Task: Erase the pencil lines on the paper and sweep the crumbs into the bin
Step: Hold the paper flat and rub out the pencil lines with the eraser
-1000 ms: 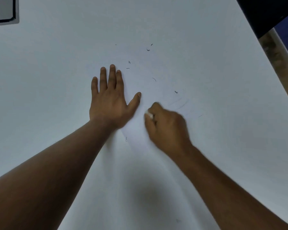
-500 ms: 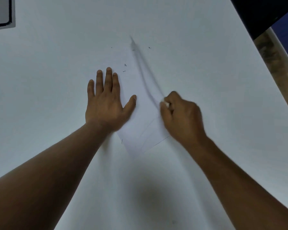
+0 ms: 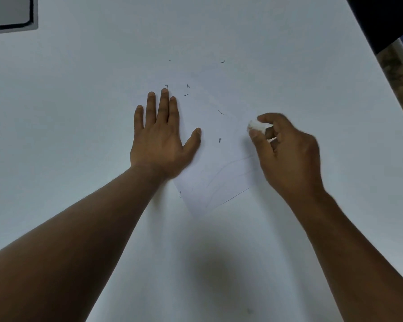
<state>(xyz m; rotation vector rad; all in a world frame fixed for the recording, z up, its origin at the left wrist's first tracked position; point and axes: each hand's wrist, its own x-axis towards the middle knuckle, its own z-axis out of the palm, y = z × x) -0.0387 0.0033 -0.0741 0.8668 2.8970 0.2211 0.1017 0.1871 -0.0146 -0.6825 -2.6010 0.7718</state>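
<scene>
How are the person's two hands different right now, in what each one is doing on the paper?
The left hand lies flat, palm down with fingers spread, on the paper; the right hand is curled. The left hand holds nothing; the right hand pinches a white eraser between thumb and fingers. The left hand covers the sheet's left edge; the right hand is at its right side. Both are bare.

A white table [image 3: 79, 112] filled the view. A grey panel with dark border [image 3: 8, 11] lay at its far left corner.
</scene>
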